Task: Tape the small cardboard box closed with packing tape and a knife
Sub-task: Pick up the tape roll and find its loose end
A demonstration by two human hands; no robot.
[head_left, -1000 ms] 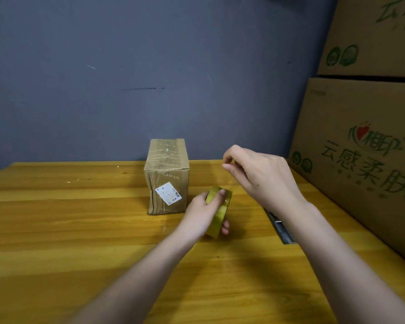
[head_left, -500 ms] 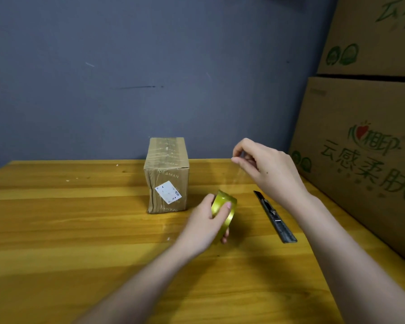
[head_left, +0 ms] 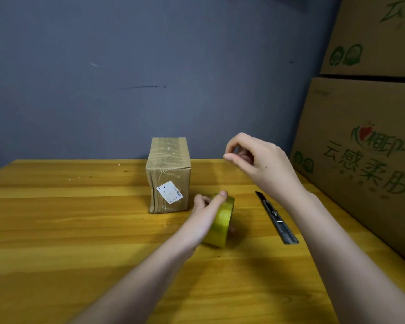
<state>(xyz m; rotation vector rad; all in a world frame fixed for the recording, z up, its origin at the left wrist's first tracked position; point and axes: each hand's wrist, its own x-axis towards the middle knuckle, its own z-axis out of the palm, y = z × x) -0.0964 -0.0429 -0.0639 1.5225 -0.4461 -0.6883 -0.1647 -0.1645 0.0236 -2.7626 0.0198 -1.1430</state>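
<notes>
On the table, left hand (head_left: 205,213) grips tape roll (head_left: 222,224); right hand (head_left: 260,163) pinches, contents unclear.

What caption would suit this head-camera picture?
Left hand grips a yellowish packing tape roll beside a small brown cardboard box; right hand pinches above; grey utility knife lies unused.

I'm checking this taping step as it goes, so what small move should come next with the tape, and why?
Probably carry the pinched tape end over to the small cardboard box and press it down. The right hand is raised with finger and thumb pinched, the left hand steadies the tape roll on edge beside the box, and the knife lies untouched on the table.
</notes>
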